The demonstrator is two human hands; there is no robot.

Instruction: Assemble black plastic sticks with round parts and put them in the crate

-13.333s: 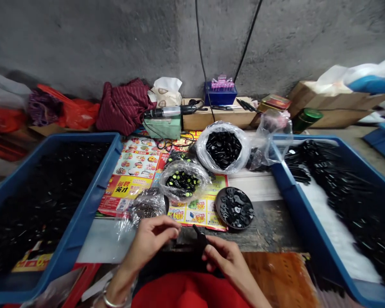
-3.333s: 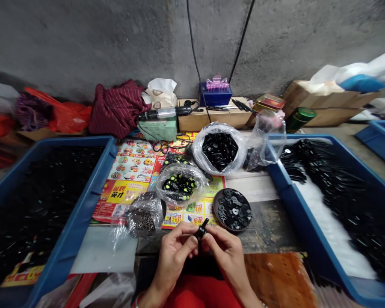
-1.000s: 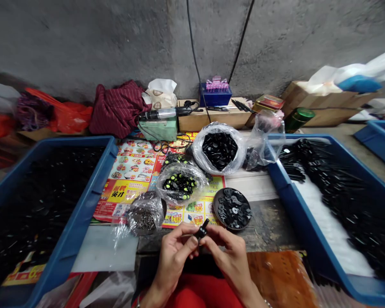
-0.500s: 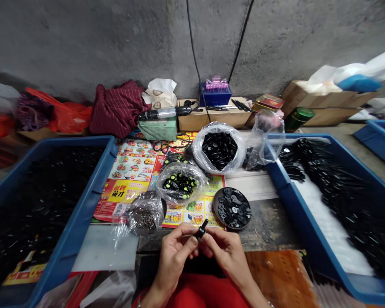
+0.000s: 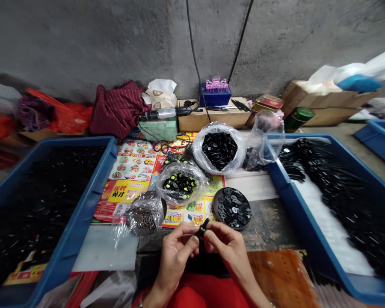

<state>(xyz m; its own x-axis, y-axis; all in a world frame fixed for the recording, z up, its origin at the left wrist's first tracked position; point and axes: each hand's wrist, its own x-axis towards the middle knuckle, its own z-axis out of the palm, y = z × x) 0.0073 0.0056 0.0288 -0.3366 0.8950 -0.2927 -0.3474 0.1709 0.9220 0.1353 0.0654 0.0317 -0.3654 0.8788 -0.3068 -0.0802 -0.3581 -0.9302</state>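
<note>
While both hands' fingers [image 5: 192, 243] pinched a small black part [image 5: 203, 227] over the desk's [image 5: 266, 231] near edge, round dish [image 5: 232, 208] just beyond, bare wood between dish and right-hand blue bin [image 5: 295, 205].

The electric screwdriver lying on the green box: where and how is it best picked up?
Probably around the silver middle of the electric screwdriver, from above, fingers on either side: it lies lengthwise across the view, its long, round barrel uncovered on top. The maroon cloth crowds its left end.
</note>
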